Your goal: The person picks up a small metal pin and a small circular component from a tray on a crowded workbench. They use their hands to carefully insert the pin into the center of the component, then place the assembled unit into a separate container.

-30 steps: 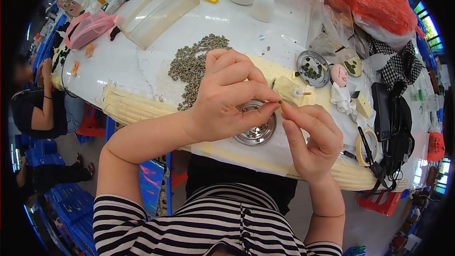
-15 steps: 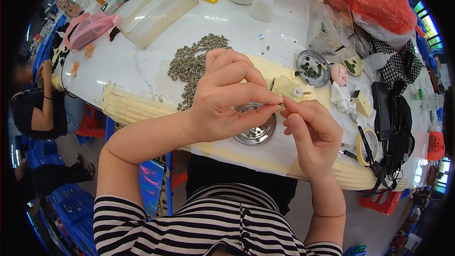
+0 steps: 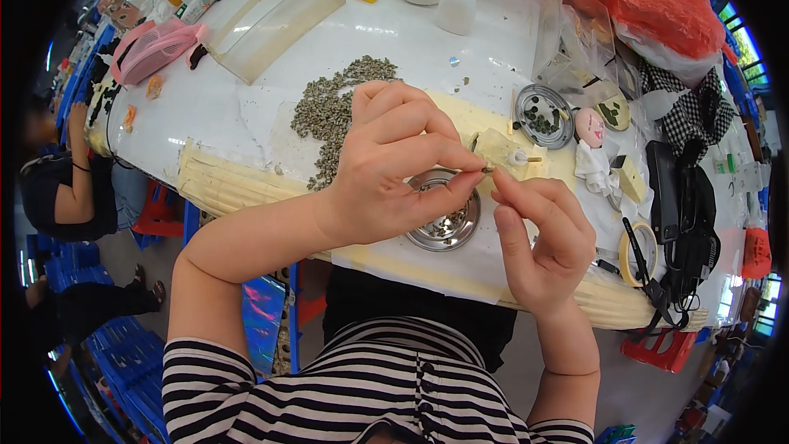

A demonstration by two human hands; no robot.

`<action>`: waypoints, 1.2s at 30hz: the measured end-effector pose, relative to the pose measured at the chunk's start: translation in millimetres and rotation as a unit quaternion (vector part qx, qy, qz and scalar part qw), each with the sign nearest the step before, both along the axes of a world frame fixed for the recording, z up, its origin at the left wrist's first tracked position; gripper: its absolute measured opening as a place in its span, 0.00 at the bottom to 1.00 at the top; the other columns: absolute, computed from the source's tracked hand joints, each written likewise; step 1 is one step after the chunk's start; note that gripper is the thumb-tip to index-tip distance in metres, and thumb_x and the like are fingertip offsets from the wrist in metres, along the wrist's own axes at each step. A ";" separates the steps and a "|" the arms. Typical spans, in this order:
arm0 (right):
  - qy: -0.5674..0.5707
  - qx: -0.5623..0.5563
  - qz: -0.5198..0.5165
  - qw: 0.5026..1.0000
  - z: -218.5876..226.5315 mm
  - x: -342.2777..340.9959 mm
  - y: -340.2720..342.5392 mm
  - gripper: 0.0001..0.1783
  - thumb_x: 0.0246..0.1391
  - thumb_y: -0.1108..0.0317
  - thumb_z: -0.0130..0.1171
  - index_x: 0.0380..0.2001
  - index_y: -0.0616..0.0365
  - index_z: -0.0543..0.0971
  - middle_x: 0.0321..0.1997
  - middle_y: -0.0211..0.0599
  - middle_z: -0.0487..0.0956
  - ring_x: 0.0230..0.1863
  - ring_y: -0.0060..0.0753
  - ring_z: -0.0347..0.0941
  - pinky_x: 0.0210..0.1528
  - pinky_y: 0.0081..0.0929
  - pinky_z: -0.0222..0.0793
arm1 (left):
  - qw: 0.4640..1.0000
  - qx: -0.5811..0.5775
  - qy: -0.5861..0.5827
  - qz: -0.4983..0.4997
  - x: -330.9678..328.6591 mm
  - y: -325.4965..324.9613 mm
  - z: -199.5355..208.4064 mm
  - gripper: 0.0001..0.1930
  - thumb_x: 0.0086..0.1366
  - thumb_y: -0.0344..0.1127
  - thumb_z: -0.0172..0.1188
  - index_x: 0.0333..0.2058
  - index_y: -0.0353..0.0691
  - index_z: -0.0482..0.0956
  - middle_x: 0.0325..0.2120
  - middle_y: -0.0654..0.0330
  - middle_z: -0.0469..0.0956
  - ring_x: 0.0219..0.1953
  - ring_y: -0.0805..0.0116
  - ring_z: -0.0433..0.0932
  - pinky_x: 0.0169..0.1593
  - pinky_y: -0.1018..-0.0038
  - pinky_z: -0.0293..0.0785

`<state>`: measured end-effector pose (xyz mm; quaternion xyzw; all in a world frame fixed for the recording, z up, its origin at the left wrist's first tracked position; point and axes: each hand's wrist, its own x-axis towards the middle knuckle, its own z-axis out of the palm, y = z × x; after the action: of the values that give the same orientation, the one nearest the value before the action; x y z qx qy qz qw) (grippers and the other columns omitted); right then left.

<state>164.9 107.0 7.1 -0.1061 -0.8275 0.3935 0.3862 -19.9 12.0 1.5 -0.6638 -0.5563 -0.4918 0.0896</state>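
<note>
your left hand point(image 3: 394, 166) has a small dark piece point(image 3: 488, 170) pinched between thumb and forefinger tips, up and to the right of the metal dish point(image 3: 472, 232) in this view. it pokes out toward your right hand point(image 3: 546, 234), whose forefinger tip sits right beside it, perhaps touching; that grip is slack, thumb spread away. its long axis is too tiny to tell.

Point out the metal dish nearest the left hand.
The near dish, partly hidden by the left hand, with greyish bits; the far dish, with green pieces, lies clear.
</note>
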 end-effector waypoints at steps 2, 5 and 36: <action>0.006 0.081 -0.018 0.997 -2.3 -1.4 -0.5 0.17 0.50 0.79 0.66 0.46 0.63 0.84 0.31 0.36 0.80 0.28 0.22 0.74 0.30 0.19 0.70 | 1.000 -0.004 -0.006 0.004 0.1 0.4 -0.8 0.13 0.42 0.25 0.72 0.30 0.45 0.85 0.26 0.69 0.77 0.35 0.67 0.72 0.42 0.72 0.62; 0.007 0.029 -0.025 0.999 -5.5 -2.3 -1.5 0.17 0.50 0.79 0.66 0.45 0.62 0.84 0.31 0.37 0.80 0.28 0.23 0.74 0.30 0.18 0.70 | 1.000 -0.007 -0.016 -0.003 -0.2 0.6 -0.4 0.13 0.42 0.25 0.72 0.30 0.45 0.85 0.26 0.69 0.77 0.35 0.67 0.72 0.42 0.72 0.62; -0.015 0.145 -0.053 0.988 -6.0 -5.2 -1.7 0.20 0.43 0.79 0.69 0.44 0.61 0.84 0.30 0.34 0.79 0.28 0.30 0.73 0.28 0.25 0.70 | 0.999 -0.030 -0.006 0.011 0.3 2.9 -3.6 0.11 0.42 0.27 0.71 0.27 0.46 0.84 0.25 0.69 0.77 0.34 0.69 0.73 0.44 0.71 0.60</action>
<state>159.7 105.4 1.1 -0.0982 -0.8747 0.2466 0.4055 -19.6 14.8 -2.1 -0.6569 -0.5790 -0.4777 0.0715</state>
